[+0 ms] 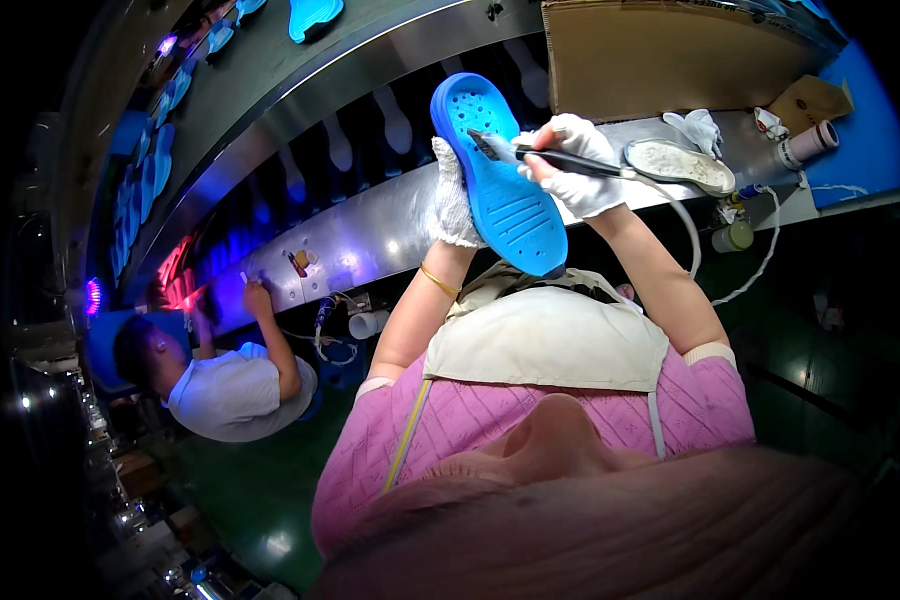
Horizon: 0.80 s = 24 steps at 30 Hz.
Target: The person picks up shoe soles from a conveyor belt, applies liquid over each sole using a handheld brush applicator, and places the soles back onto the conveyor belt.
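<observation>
A blue shoe sole (515, 205) is held up in front of me, tilted, with holes at its far end and grooves at its near end. My left hand (454, 200), in a white knit glove, grips it along the left edge. In my right hand (580, 165), also gloved but with bare fingertips showing, is a black-handled brush (570, 160) with a white hose (685, 215) running from its rear end. The brush's bristles are over the upper middle of the sole; whether they touch it I cannot tell.
A metal ledge (370, 235) runs before me. On its right lie a whitish sole-shaped piece (678, 165), a crumpled white glove (697, 130) and a pink roll (808, 143), below a cardboard box (650, 65). Beyond, a conveyor (240, 75) carries blue soles. A co-worker (230, 385) sits at left.
</observation>
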### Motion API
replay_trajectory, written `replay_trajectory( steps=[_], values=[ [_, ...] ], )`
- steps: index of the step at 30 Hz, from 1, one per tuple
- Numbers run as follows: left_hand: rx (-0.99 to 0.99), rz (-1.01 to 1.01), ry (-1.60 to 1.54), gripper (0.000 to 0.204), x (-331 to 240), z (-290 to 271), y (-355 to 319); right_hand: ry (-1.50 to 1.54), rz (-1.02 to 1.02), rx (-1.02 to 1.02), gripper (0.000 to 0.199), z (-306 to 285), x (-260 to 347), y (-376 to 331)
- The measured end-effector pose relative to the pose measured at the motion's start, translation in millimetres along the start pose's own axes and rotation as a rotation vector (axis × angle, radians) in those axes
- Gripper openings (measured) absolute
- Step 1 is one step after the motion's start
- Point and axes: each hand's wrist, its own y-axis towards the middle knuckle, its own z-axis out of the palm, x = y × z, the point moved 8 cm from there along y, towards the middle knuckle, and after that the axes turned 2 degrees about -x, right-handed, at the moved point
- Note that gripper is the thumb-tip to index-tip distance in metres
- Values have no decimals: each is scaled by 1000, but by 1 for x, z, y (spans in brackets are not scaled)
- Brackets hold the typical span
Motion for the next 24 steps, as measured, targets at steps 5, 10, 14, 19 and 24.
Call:
replay_trajectory(
  steps=[5, 10, 14, 19, 24],
  values=[
    [-155, 182, 478, 88, -16, 5, 7, -403, -219, 159, 21, 22, 6, -16],
    [-111, 168, 454, 84, -26, 7, 11, -455, -287, 142, 17, 24, 9, -22],
    [-143, 188, 450, 83, -39, 4, 8, -266, 129, 255, 13, 20, -13, -23],
    [-169, 180, 575, 86, -46, 5, 11, -472, -91, 306, 12, 37, 5, -34],
    [53, 128, 248, 93, -42, 16, 8, -130, 331, 108, 13, 4, -21, -16]
  ],
)
